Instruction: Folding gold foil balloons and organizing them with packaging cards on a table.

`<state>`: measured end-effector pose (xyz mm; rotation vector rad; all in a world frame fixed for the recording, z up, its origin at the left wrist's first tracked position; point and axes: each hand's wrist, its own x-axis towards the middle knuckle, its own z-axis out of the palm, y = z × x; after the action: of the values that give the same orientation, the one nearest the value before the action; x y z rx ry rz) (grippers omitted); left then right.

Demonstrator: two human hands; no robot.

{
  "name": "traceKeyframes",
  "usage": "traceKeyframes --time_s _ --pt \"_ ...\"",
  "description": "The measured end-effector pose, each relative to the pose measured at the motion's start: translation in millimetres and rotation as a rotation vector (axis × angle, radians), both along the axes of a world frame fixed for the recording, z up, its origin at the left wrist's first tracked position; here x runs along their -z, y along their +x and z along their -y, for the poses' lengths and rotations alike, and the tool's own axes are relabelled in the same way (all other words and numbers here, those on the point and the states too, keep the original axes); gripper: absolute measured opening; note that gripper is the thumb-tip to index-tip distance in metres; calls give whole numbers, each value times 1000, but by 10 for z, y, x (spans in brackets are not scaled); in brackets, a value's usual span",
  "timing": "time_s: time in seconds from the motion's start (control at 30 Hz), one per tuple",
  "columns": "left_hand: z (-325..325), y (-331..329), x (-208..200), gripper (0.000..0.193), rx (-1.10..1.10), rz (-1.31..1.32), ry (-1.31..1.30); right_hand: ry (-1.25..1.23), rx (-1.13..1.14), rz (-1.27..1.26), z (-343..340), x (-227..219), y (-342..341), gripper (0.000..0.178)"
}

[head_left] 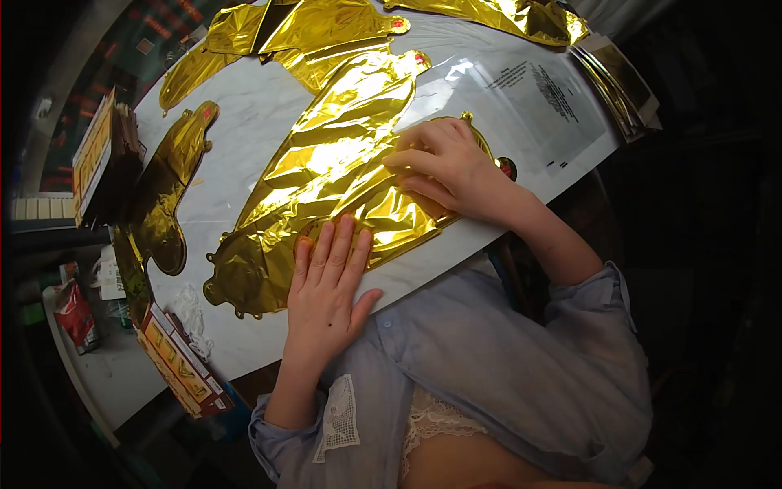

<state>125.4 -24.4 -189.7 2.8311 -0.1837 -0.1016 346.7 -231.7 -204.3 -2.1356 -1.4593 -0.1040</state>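
A flat, shiny gold foil balloon point(326, 155) lies folded on the marble-patterned table, its wide end toward me and a small red-marked tab at its far tip. My left hand point(330, 281) rests on the near part of the foil, palm down with fingers stretched out. Over the balloon's right side, my right hand point(460, 171) is bent, with fingertips and thumb closed on the foil's folded edge. That hand covers part of the foil, so the exact grip is partly hidden.
More gold foil balloons point(326, 33) lie along the far side. Another point(167, 191) lies at the left, near a stack of printed cards point(102, 159). Clear plastic bags point(538, 106) are at the right, beside a stack of cards point(615, 85). White string point(191, 322) sits at the left edge.
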Motion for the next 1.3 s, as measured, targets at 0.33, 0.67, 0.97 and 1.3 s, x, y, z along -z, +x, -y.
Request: traceKeyframes --time_s 0.33,0.67,0.97,1.3 --pt "-12 10 53 74 -6 27 -27 -206 -212 -129 7 -54 -1089 94" --pt "4 -10 23 75 -25 25 34 -403 94 -76 568 -251 -744 94" --pt "-34 -66 39 81 -31 57 -60 -154 364 -5 483 -270 -353 57" --pt "-99 -162 67 73 -93 260 -319 40 77 28 358 -506 -465 54"
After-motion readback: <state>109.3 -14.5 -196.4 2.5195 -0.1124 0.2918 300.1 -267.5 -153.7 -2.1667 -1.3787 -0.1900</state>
